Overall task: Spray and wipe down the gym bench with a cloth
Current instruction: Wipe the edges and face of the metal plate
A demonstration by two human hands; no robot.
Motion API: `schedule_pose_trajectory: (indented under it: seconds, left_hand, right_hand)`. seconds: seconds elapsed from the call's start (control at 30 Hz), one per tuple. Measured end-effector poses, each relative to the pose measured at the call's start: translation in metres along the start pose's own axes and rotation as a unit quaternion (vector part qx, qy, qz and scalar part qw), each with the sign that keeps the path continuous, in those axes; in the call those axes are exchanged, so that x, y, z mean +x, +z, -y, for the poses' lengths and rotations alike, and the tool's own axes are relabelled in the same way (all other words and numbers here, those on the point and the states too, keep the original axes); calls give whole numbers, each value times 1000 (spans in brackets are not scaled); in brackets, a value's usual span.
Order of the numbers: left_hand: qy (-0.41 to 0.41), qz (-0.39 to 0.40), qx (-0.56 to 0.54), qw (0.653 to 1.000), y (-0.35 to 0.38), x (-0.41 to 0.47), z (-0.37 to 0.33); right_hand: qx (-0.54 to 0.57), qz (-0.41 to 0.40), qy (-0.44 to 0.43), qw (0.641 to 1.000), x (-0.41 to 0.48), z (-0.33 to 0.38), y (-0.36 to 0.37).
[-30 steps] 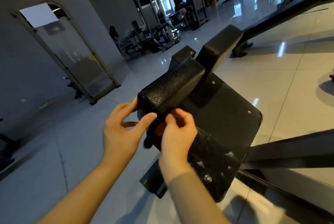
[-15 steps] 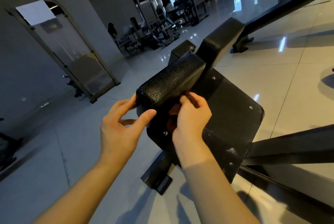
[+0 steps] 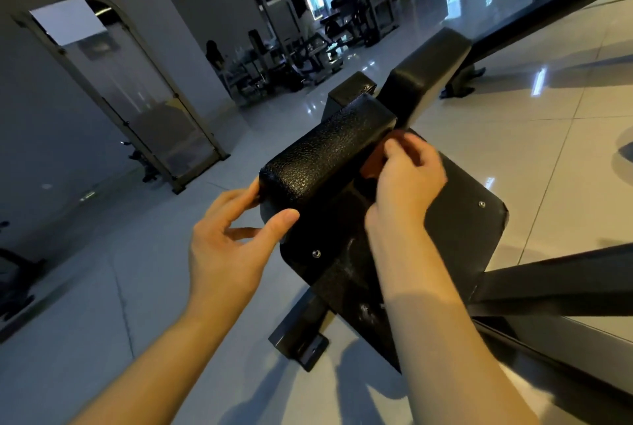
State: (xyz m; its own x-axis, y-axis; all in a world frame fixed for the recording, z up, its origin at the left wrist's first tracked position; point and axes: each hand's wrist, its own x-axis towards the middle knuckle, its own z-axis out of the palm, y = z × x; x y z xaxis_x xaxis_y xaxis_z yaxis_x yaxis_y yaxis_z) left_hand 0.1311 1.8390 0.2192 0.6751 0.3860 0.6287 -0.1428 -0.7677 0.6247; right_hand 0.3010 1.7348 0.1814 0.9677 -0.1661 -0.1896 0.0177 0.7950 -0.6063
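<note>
Head view. Far left, a tall arched mirror [image 3: 137,109] leans on the wall, well apart from the work. Left hand [image 3: 229,243] is released: fingers nearly straight, fingertips [image 3: 255,190] touching the near end of the textured pad [image 3: 329,154], thumb out toward the edge below it. It grasps nothing and has barely shifted over the past second, so I read it as bracing. The gym bench [image 3: 325,226] sits centre frame, pad running up and away. Main change: the right hand [image 3: 406,184] has travelled along the seam under the pad, from the near end a second ago to about the far end now. It is curled round a reddish-brown cloth [image 3: 375,159], pinched in the fingers and pressed into the corner where the pad meets the flat panel [image 3: 462,212]. The hand is slightly blurred, which fits a wiping stroke in progress. What this means: one pass along this seam looks nearly done. The pad's top, the panel to the right and the upper pad beyond may not have been wiped; I cannot tell. Pale specks [image 3: 364,310] show low on the panel by the right forearm; whether spray or wear, I cannot tell. No spray bottle in view.
</note>
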Motion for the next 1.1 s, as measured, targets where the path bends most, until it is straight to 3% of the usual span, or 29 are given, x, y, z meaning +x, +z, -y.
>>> schedule_pose_trajectory:
  seconds: [0.07,0.1,0.2,0.27,0.33,0.47,0.53,0.7,0.77,0.87,0.93,1.0,1.1]
  left_hand:
    - [-1,-5,3,1000,1,-1,1]
    - [-4,-6,4,1000,1,-2,1]
    - [-4,-8,3,1000,2,-3,1]
    - [-8,-8,-3,1000,2,-3,-1]
    - [-14,-5,-12,1000,1,-2,-1]
    - [-9,-4,-14,1000,0,-1,-1]
    - [-9,-6,-11,1000,1,0,0]
    - [-12,-7,-13,1000,1,-3,-2]
    - [-12,-3,-15,1000,0,-2,-3]
    - [-11,-2,-3,1000,0,0,0]
    - [-10,-9,-2,1000,-1,0,1]
    - [-7,-10,-1,1000,1,-1,1]
    - [-5,-9,-4,1000,2,-2,-1]
  right_hand:
    - [-19,-8,-74,997,0,-3,1]
    - [-43,-7,-60,997,1,-17,1]
    - [-98,12,108,989,2,-66,-3]
    - [-139,17,156,978,5,-78,-5]
    - [-154,-9,96,983,8,-63,-2]
    - [-58,-17,-99,993,13,-10,2]
    - [-75,-17,-128,989,8,-15,4]
    - [-109,13,142,984,-2,-69,-8]
    - [-92,-13,117,989,5,-50,-4]
    - [-20,-9,-22,1000,6,-6,-1]
    - [5,-5,-65,998,1,2,-1]
    - [-8,-15,-12,1000,2,-12,-1]
    - [-36,-29,148,988,9,-37,0]
